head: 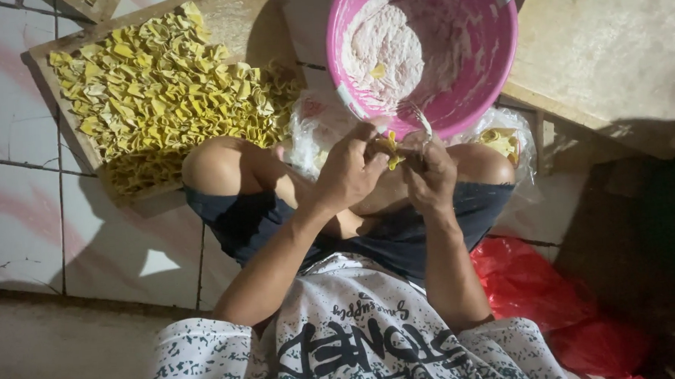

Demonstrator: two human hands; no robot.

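While the person is sitting on the floor w/ knees apart, a small yellow wrapper (391, 149) is being held between both hands, just above the lap, near the centre of the view. The left hand (350, 171) is curling around it from 9 o'clock, fingers closed and thumb pressing on the wrapper. The right hand (431, 177) is pinching it from 3 o'clock, fingers bent tight; it is also gripping a metal fork (420, 122), whose tines are pointing up toward 12 o'clock.

Directly at 12 o'clock from the hands, a pink plastic bowl (493, 55) is standing, w/ pale filling (391, 46) smeared inside. Under the bowl, clear plastic bags are lying; the one at approx. 2 o'clock is holding a stack of flat yellow wrappers (500, 140). At 10 o'clock, a wooden board (243, 20) is carrying a big heap of folded yellow dumplings (160, 91). At 4 o'clock, beside the hip, a red plastic bag (539, 286) is lying on the floor.
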